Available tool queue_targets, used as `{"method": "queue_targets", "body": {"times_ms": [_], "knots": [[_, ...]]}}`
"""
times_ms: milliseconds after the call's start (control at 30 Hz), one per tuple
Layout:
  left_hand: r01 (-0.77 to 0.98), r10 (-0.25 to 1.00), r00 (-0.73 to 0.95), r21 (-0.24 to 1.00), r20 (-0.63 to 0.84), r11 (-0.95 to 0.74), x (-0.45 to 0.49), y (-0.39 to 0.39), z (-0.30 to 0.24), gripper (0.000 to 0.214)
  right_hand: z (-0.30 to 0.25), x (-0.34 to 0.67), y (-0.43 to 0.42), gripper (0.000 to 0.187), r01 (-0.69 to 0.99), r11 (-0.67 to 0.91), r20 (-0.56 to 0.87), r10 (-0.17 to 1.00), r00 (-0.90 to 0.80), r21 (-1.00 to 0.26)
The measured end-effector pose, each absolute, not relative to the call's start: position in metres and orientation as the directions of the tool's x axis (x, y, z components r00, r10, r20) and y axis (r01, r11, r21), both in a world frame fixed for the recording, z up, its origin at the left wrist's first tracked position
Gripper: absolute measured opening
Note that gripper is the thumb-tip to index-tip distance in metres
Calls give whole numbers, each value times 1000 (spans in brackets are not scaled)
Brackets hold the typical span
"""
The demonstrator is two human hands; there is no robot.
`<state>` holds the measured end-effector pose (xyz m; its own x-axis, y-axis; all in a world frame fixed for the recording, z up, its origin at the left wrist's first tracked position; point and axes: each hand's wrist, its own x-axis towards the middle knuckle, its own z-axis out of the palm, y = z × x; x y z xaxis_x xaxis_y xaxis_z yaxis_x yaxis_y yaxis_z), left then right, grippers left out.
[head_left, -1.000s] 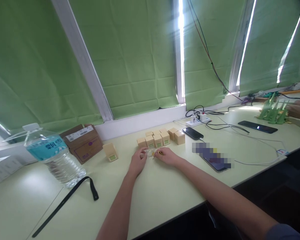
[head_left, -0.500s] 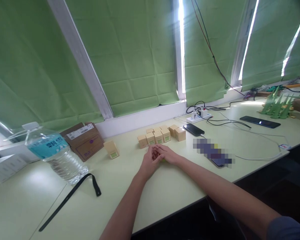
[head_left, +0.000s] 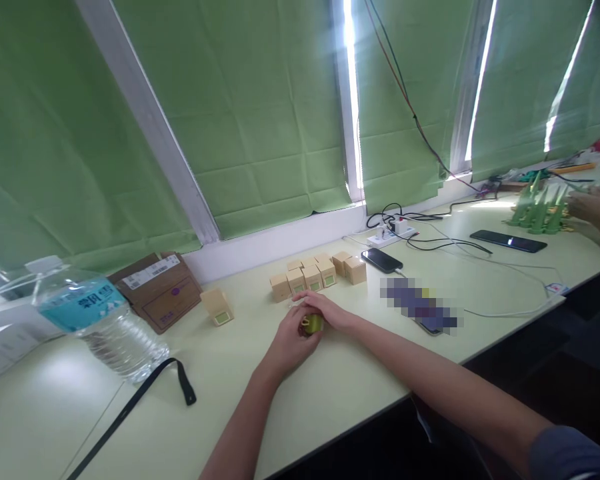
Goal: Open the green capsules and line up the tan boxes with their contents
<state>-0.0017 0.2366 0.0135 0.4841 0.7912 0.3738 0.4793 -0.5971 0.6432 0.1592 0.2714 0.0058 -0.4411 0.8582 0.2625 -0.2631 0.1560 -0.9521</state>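
A small yellow-green object (head_left: 313, 325) with a pale loop-like part on its side is between my two hands, low over the table. My left hand (head_left: 289, 341) curls around its left and near sides, thumb toward the front. From the far right, my right hand (head_left: 327, 309) bends over the object, its fingers reaching to the left hand's fingertips. The fingers partly hide the object, so its exact kind cannot be made out. Just beyond the hands stands a cluster of small cardboard boxes (head_left: 311, 277), several with a green label. Another such box (head_left: 217, 307) stands apart on the left.
At left are a water bottle (head_left: 103, 317), a flattened brown carton (head_left: 157, 293) and a black strap (head_left: 130, 407). Phones (head_left: 383, 261) (head_left: 509, 241), a power strip (head_left: 393, 236) and cables lie right. Another person's hand (head_left: 597, 210) is beside green spiky pieces (head_left: 537, 208).
My hands have parted slightly and turned, so more of the green object shows between them. The view has shifted a little. At far right, the other person's hand reaches further into view.
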Motion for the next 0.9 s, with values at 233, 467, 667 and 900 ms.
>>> {"method": "queue_targets", "body": {"times_ms": [233,467,667,900], "knots": [[357,895,298,831,332,-427,-8,238,20,37,5,170,276,49,-98,189,213,878,-428,-977],[296,906,225,861,358,-413,-12,241,25,38,7,172,270,50,76,336,262,839,-477,-939],[398,889,269,798,370,-452,-14,246,16,37,13,173,266,39,387,545,365,816,-448,-744],[407,883,310,791,352,-457,-16,248,13,39,14,175,269,34,437,579,404,807,-432,-689]]}}
